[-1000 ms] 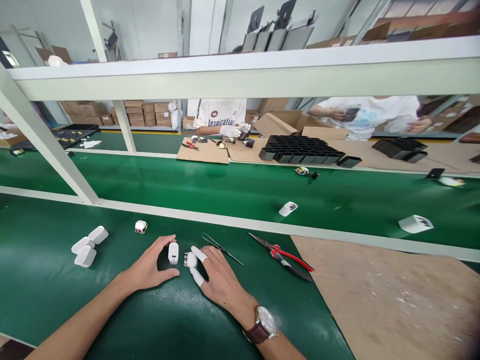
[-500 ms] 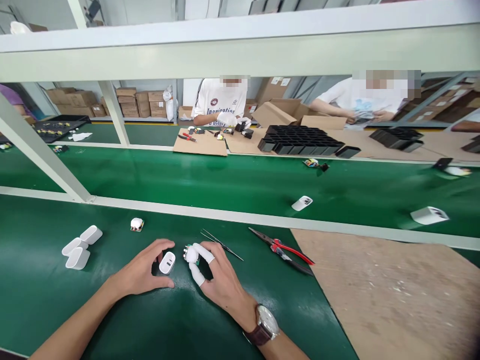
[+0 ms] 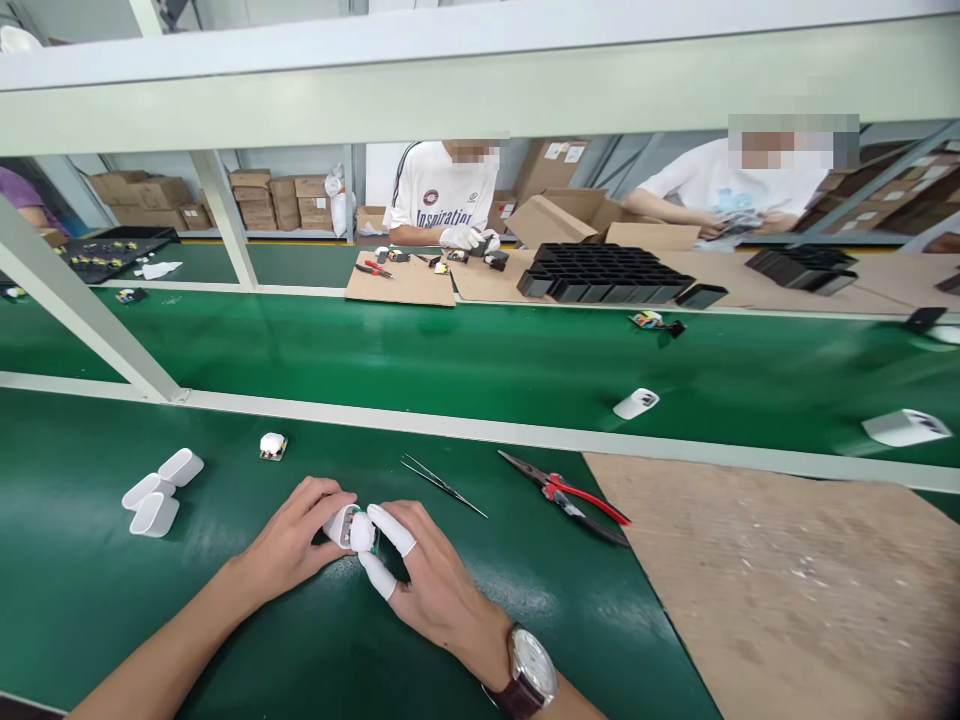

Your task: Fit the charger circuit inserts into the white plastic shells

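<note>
Three smooth, rounded white casings [image 3: 156,491] cluster on the glossy green bench [image 3: 247,670] in the head view, where a co-worker's white shirt [image 3: 442,188] reads "Inspiration". Between the hands, the left hand [image 3: 292,535] grips a hollow white shell [image 3: 337,525]; at its mouth, the right hand's [image 3: 431,580] white-sheathed thumb and finger pinch a lumpy, white-topped circuit module [image 3: 363,533] edged green.

The one view comes from the person's head, looking forward and down over the green workbench [image 3: 82,480]. The left hand [image 3: 292,530] and right hand [image 3: 435,575] are near, below the middle of the frame, with both forearms entering from the bottom edge. A pale beam [image 3: 450,95] crosses the top, slanting slightly up toward the right. Under it, the view reaches past the green belt [image 3: 405,350] to cardboard boxes [image 3: 157,190] farther off.
</note>
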Demonstrator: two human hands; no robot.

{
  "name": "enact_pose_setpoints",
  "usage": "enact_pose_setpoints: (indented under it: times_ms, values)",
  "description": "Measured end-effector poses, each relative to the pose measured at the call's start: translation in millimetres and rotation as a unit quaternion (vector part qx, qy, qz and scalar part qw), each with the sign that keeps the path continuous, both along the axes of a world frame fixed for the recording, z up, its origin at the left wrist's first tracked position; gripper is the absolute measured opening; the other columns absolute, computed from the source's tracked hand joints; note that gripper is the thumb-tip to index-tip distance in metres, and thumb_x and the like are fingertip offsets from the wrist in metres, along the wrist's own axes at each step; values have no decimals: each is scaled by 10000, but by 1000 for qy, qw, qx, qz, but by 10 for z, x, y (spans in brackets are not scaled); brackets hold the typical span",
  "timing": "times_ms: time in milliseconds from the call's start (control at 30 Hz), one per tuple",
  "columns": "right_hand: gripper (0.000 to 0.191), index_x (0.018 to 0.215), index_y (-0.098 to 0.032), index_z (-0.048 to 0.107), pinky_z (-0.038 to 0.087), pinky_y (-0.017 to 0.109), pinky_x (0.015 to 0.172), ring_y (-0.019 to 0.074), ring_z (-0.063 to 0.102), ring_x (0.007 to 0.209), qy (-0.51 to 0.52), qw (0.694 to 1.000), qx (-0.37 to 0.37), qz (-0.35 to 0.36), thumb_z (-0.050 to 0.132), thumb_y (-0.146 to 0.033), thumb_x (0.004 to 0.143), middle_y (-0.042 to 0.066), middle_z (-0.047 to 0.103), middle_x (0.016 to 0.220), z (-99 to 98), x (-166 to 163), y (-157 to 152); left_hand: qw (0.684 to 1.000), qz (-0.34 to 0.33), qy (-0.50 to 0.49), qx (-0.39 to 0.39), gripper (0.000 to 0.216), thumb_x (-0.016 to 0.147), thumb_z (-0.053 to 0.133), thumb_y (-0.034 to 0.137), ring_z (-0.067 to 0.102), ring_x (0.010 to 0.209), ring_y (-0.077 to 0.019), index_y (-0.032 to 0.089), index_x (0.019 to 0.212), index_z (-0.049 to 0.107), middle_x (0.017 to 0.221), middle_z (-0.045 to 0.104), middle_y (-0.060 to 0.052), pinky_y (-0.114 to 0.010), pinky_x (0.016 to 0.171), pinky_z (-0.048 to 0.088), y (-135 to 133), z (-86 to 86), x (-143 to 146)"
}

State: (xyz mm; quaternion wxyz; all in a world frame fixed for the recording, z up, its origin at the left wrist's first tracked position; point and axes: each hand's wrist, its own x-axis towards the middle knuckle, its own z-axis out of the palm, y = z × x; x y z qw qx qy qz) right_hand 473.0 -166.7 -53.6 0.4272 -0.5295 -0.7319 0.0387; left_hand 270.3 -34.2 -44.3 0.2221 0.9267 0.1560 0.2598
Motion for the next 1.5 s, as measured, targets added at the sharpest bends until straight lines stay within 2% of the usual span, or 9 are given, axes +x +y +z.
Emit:
enact_pose_setpoints:
  times_ms: [367,667,833,933,1100,1200,1333,1433,1500]
  values:
    - [551,1513,-160,394,614,511,921,324,612,1100,-69,997,-19,-11,528,-98,982,171,642,1256,58,-2,-25,999,-9,46,11,519,1011,670,348,610,1141,-292,272,1489,483,1260,601,-132,-449,964,573,-7,-49,-20]
    - [489,1463,-165,448,627,505,892,313,630,1074,-82,997,-10,-7,505,-94,983,170,649,1229,52,0,-28,999,-12,46,13,478,1029,636,354,630,1072,-280,271,1482,507,1228,620,-127,-441,921,583,-57,-52,1]
    - [463,1462,-210,465,631,461,912,285,650,1119,-27,1000,11,7,618,-203,1025,143,675,1258,89,26,-20,994,-40,40,-92,488,1017,661,308,620,1128,-260,280,1471,486,1283,630,-108,-402,953,578,-106,-44,33]
    - [361,1352,-222,552,624,479,930,292,648,1159,-27,999,27,16,672,-254,1013,140,673,1287,94,22,6,984,-56,52,-158,454,1017,659,293,627,1124,-237,305,1446,512,1258,650,-77,-368,949,580,-128,-39,49]
    - [238,1231,-189,615,619,523,965,331,610,1252,-63,998,14,29,656,-291,1020,158,667,1308,95,-12,86,981,-45,49,-183,470,1010,664,274,626,1165,-234,321,1455,522,1290,658,-63,-380,1008,562,-128,-18,51]
    - [245,1253,-186,606,608,520,998,318,605,1266,-45,998,18,32,641,-262,1023,162,654,1331,66,-17,100,982,-39,47,-181,435,1007,659,252,645,1133,-229,312,1421,542,1262,682,-60,-378,980,577,-134,5,41]
    - [305,1322,-202,583,611,483,956,283,648,1172,-23,1000,0,20,632,-220,1022,146,658,1307,5,-3,49,985,-10,14,-172,383,1015,633,222,690,1099,-213,281,1382,541,1213,703,-65,-363,952,603,-131,-15,13]
    - [351,1374,-189,555,602,450,926,263,664,1095,-38,999,8,-2,581,-154,1026,133,677,1242,-19,49,29,994,-40,-24,-102,288,1030,598,168,692,1154,-213,257,1304,605,1274,687,-91,-357,996,595,-96,-60,-3]
    - [360,1384,-175,549,588,439,912,266,660,1070,-62,996,27,-51,561,-136,1027,136,678,1212,-22,127,53,996,-65,-44,-49,273,1031,587,129,703,1144,-206,253,1266,651,1307,678,-102,-333,980,600,-69,-81,-8]
